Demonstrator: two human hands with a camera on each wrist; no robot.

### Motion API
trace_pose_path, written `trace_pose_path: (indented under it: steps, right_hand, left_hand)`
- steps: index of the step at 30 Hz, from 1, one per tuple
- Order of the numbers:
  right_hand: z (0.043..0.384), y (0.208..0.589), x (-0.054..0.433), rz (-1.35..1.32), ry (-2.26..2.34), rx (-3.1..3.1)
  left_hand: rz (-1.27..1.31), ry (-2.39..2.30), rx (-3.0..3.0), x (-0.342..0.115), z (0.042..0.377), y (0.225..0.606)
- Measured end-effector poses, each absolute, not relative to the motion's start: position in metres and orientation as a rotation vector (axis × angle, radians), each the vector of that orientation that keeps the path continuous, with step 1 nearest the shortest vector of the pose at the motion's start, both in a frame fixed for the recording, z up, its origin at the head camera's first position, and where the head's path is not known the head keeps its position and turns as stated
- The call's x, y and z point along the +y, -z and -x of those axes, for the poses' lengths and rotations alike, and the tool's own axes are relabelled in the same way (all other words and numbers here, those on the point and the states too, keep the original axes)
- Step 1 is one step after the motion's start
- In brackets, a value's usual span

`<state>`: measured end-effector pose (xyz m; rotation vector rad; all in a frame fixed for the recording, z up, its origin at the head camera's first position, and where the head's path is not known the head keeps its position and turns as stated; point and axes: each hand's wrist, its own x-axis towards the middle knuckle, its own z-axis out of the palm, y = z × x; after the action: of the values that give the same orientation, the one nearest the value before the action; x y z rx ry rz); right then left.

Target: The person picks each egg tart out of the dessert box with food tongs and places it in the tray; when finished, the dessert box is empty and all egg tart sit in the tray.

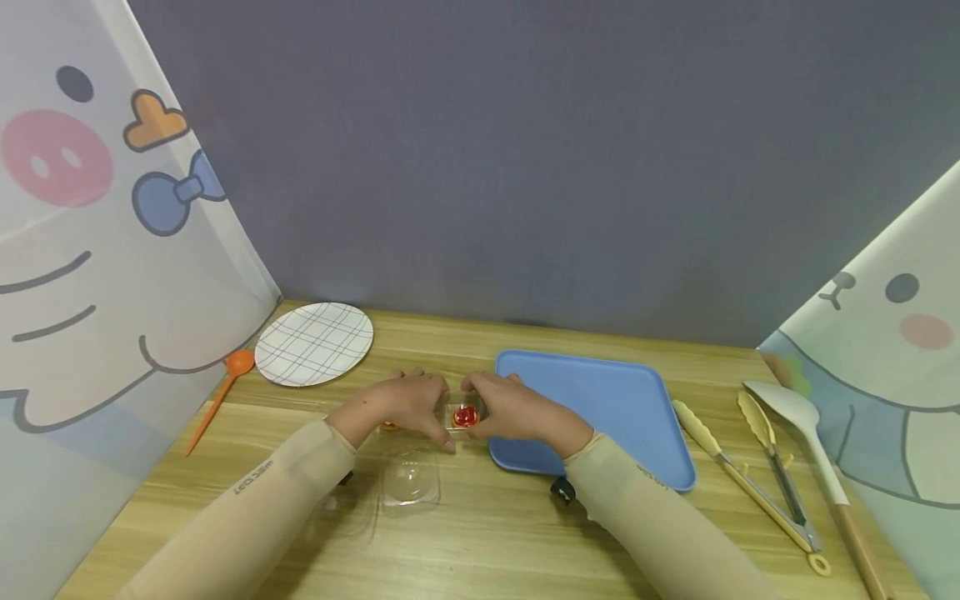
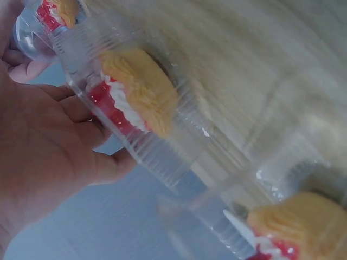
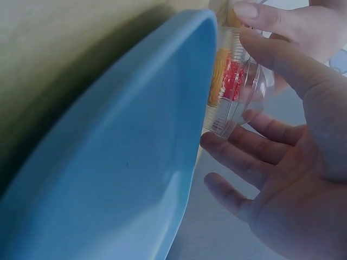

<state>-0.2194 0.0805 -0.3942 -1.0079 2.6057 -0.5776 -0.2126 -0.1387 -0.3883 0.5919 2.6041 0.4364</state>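
Observation:
My left hand (image 1: 414,408) and right hand (image 1: 517,408) curve around opposite sides of a small clear plastic box with a domed lid (image 3: 264,84). Inside is a toy pastry (image 1: 465,416) with a red top, a white layer and a golden base (image 3: 219,76). The right thumb and fingers hold the box's edges; the left fingers hold its other side, partly hidden. Beside my left palm in the left wrist view is another clear box (image 2: 73,70) with a similar pastry (image 2: 143,89). A further pastry (image 2: 301,222) sits nearer the camera.
A loose clear lid (image 1: 411,477) lies on the wooden table in front of my hands. The blue tray (image 1: 600,408) is just right. Tongs (image 1: 750,483) and a white spatula (image 1: 817,442) lie farther right. A checked plate (image 1: 315,343) and orange spoon (image 1: 221,400) are left.

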Motion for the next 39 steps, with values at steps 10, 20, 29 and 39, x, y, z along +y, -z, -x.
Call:
trace_pose_path:
  steps: [10,20,29,39]
  right_hand:
    - [0.223,0.392,0.085,0.974,0.661,2.550]
    - [0.231,0.382,0.095,0.921,0.722,2.524]
    - [0.229,0.365,0.107,0.882,0.787,2.539]
    - [0.218,0.359,0.113,0.848,1.033,2.461]
  left_hand:
    - [-0.595,-0.442,2.588,-0.139,0.215,0.389]
    - [-0.566,-0.505,2.529,-0.144,0.223,0.396]
    - [-0.576,-0.514,2.543,-0.145,0.223,0.397]
    - [-0.579,-0.524,2.542,-0.146,0.221,0.396]
